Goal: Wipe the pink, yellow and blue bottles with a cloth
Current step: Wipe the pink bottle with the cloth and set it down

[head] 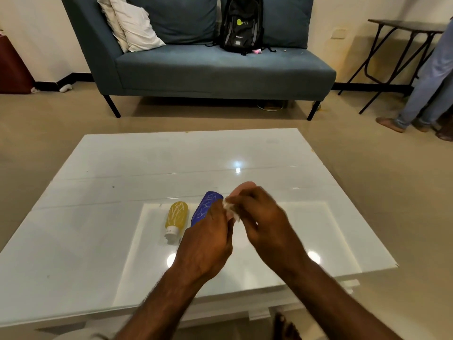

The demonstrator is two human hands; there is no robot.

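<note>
A yellow bottle (176,218) lies on the white table (98,241) with its white cap toward me. Right beside it lies a blue bottle (206,207), its near end hidden behind my left hand (208,241). Both hands meet just right of the blue bottle. The pink bottle (246,186) sticks out above my right hand (264,222); most of it is covered. My left hand seems to grip its lower part. A small white cloth (231,209) is pinched in my right hand's fingers against the pink bottle. The right hand is blurred.
The glossy table has a raised glass panel (306,231) under the bottles. Beyond it stands a blue sofa (220,72) with pillows and a black backpack (241,23). At the right edge are a person's legs (426,89) and a folding table (402,28).
</note>
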